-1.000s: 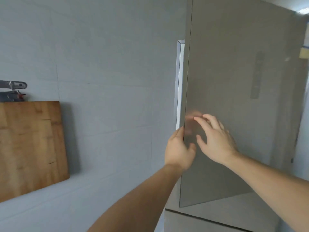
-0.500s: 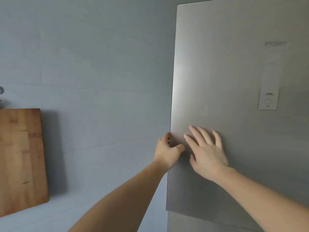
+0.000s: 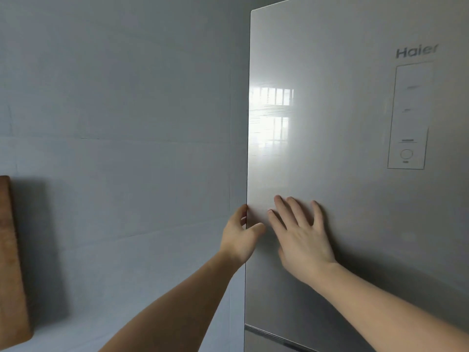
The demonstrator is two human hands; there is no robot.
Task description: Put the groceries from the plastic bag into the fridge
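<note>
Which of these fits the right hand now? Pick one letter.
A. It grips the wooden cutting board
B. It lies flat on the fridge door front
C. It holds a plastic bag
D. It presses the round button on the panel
B: the right hand lies with straight, spread fingers on the fridge door, well below the control panel.
</note>
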